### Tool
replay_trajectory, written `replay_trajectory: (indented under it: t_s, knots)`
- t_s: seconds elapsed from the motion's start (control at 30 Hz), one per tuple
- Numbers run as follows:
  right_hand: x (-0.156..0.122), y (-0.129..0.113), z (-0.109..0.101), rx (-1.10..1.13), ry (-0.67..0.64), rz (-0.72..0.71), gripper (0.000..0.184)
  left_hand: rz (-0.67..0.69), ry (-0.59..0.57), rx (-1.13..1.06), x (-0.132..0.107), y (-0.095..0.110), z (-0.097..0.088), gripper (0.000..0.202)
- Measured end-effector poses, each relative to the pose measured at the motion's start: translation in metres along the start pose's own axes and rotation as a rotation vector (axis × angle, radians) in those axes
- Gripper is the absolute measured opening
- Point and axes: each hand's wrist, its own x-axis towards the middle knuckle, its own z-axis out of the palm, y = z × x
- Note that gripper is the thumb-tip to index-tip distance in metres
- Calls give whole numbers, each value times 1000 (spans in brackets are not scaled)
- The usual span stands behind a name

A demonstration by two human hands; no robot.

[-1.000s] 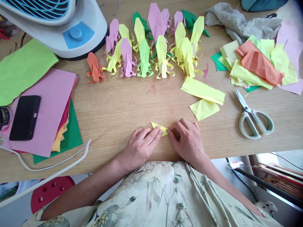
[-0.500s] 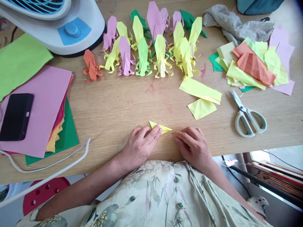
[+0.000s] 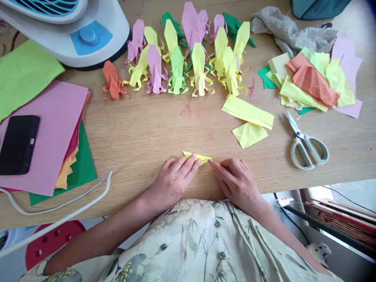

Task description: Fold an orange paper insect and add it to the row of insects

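A small folded piece of yellow paper [image 3: 205, 158] lies on the wooden table close to my body. My left hand [image 3: 176, 178] presses it down with its fingertips, covering its middle and part of its lower edge. At the paper's right point, my right hand [image 3: 235, 178] touches the tip with its forefinger, thumb tucked beneath and the other fingers curled. Beyond my right hand are a creased yellow paper piece [image 3: 249, 135] and a longer yellow strip [image 3: 248, 112] overlapping it. White-handled scissors [image 3: 308, 147] rest farther right, blades slightly apart.
Several folded paper figures [image 3: 178, 70] stand in rows at the back. Paper scraps [image 3: 315, 82] and a grey cloth [image 3: 293, 31] lie back right. At left are coloured sheets [image 3: 55, 129], a black phone [image 3: 19, 145], a white cable [image 3: 73, 211] and a fan base [image 3: 108, 39].
My right hand has moved left, and its forefinger now meets the folded paper's right tip. The left hand stays on the paper, which has shifted slightly left and flattened a little in view.
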Motion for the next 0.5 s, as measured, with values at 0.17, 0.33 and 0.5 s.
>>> replay_trajectory:
  t_s: [0.17,0.33,0.5]
  knots:
    - [8,-1,4,154,56,193,21,-146,92,-110,14,2,6,33]
    - [9,-2,5,161,79,221,18,-300,52,-223,30,4,7,16]
    - [5,-2,5,165,79,212,18,-385,-38,-369,38,2,1,18]
